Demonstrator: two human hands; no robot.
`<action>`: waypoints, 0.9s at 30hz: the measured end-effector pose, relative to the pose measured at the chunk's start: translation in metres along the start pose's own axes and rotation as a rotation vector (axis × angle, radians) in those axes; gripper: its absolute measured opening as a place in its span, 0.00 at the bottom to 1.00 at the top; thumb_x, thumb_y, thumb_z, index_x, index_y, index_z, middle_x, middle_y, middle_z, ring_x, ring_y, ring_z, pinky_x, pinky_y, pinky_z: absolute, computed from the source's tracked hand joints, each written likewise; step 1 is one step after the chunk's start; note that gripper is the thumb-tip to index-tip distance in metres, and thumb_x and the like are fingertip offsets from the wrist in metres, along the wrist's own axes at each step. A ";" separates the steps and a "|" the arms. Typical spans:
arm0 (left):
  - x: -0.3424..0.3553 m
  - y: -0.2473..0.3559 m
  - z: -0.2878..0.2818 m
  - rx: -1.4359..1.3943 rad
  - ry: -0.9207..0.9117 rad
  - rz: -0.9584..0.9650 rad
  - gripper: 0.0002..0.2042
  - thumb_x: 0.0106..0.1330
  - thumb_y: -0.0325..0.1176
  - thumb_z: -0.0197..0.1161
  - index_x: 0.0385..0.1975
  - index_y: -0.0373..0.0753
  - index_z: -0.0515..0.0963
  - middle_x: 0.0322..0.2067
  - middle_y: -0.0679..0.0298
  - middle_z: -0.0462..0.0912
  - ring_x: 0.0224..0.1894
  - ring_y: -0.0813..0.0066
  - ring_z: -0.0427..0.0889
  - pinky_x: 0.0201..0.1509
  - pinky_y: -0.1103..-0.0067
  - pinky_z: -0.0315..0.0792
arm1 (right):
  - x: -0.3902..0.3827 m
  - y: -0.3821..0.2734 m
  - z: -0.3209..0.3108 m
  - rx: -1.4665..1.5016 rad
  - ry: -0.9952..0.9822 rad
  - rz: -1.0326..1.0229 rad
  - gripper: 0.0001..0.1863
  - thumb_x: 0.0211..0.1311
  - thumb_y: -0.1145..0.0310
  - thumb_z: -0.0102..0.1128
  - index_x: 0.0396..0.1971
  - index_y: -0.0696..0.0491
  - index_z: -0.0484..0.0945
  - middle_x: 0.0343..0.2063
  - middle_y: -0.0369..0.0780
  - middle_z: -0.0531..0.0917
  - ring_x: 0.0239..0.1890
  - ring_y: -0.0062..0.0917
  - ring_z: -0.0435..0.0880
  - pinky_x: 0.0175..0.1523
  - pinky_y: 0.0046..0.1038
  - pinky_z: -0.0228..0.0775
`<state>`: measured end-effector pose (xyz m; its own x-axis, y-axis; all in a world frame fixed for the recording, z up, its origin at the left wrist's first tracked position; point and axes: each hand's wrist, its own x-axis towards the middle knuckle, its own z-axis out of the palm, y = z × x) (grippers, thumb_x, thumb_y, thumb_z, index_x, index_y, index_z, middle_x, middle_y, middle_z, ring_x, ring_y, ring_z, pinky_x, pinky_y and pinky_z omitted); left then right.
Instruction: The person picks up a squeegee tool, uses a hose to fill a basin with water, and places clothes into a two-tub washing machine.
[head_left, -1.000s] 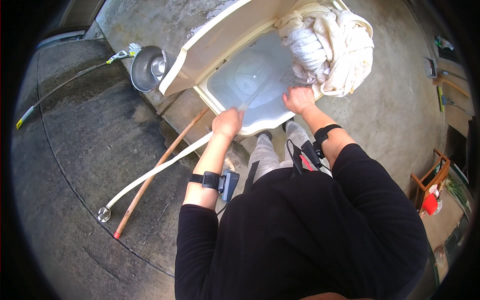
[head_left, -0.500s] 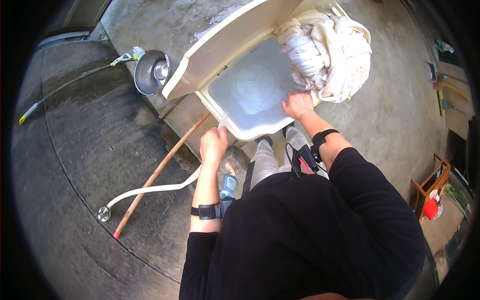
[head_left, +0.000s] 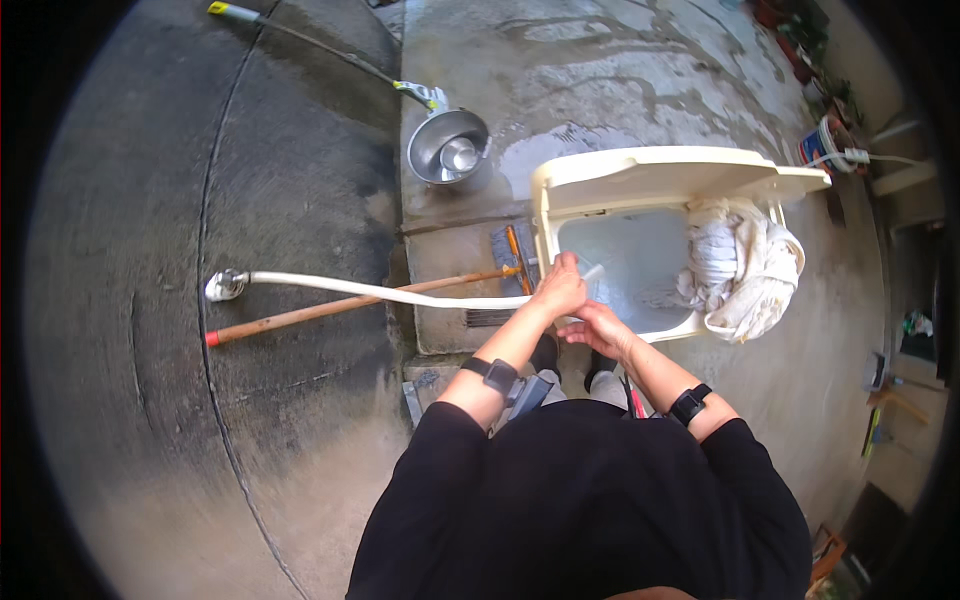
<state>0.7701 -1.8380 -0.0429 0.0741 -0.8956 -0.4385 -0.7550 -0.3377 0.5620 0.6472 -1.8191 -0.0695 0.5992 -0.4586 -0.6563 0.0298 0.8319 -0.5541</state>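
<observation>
My left hand (head_left: 562,288) is closed around a white hose (head_left: 420,298), whose clear end piece points over an open cream tub (head_left: 545,215). Cloudy bluish water (head_left: 625,258) shows inside the tub. Close beside the left hand, at the tub's near rim, is my right hand (head_left: 602,330). Its fingers stretch leftward, loosely apart, and I see nothing held in them. A bundle of white cloth (head_left: 745,265) lies heaped over the tub's right end. From my hand the hose runs left to a round silver fitting (head_left: 226,285) on the floor.
Under the hose lies a wooden pole (head_left: 310,318), joined to a mop or brush head (head_left: 515,255). A metal basin (head_left: 430,140) with a smaller metal vessel inside stands at the back left, near a long-handled tool (head_left: 330,45). A bucket (head_left: 830,140) stands far right.
My left hand has brought the hose end over the tub. My right hand has left the rim near the cloth and come beside the left. The whole view has turned.
</observation>
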 end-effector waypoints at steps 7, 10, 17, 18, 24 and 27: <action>-0.013 -0.041 -0.024 -0.385 0.063 0.280 0.13 0.52 0.30 0.51 0.36 0.31 0.65 0.41 0.47 0.67 0.49 0.49 0.64 0.49 0.68 0.62 | 0.044 0.004 0.022 0.400 0.127 0.046 0.16 0.60 0.58 0.40 0.38 0.56 0.65 0.32 0.41 0.74 0.29 0.27 0.74 0.30 0.27 0.67; -0.042 -0.065 -0.104 0.113 0.743 0.756 0.10 0.45 0.27 0.57 0.29 0.33 0.68 0.38 0.52 0.69 0.45 0.51 0.68 0.42 0.61 0.62 | 0.062 0.006 -0.007 0.399 0.297 0.041 0.20 0.61 0.52 0.36 0.36 0.57 0.64 0.22 0.43 0.73 0.23 0.29 0.74 0.25 0.27 0.66; -0.126 -0.234 -0.342 0.387 1.457 0.056 0.14 0.51 0.31 0.52 0.33 0.27 0.67 0.35 0.47 0.68 0.39 0.54 0.68 0.45 0.67 0.63 | 0.062 0.008 0.005 0.362 0.477 0.049 0.20 0.61 0.52 0.34 0.26 0.56 0.62 0.12 0.39 0.66 0.12 0.25 0.65 0.16 0.24 0.54; -0.137 -0.263 -0.366 0.572 1.331 -0.130 0.18 0.52 0.35 0.53 0.36 0.25 0.68 0.37 0.44 0.70 0.42 0.52 0.69 0.48 0.68 0.62 | 0.063 0.012 0.009 0.368 0.464 0.043 0.18 0.61 0.53 0.35 0.28 0.54 0.61 0.13 0.39 0.65 0.12 0.25 0.64 0.15 0.24 0.52; -0.141 -0.259 -0.377 0.055 1.030 -0.073 0.15 0.60 0.41 0.49 0.26 0.33 0.74 0.17 0.64 0.71 0.21 0.77 0.66 0.27 0.79 0.63 | 0.055 -0.001 0.028 0.315 0.568 0.019 0.15 0.62 0.55 0.37 0.32 0.54 0.59 0.15 0.39 0.66 0.11 0.22 0.66 0.14 0.22 0.56; -0.166 -0.288 -0.367 0.226 1.088 0.135 0.16 0.61 0.40 0.48 0.20 0.33 0.74 0.16 0.64 0.72 0.20 0.76 0.69 0.32 0.78 0.65 | 0.052 -0.001 0.033 0.319 0.626 -0.005 0.15 0.62 0.56 0.36 0.31 0.55 0.60 0.17 0.38 0.67 0.13 0.20 0.67 0.15 0.22 0.58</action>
<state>1.2144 -1.6988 0.1253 0.4290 -0.7347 0.5255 -0.8930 -0.2570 0.3695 0.7043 -1.8338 -0.0860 0.0283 -0.4771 -0.8784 0.3218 0.8363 -0.4439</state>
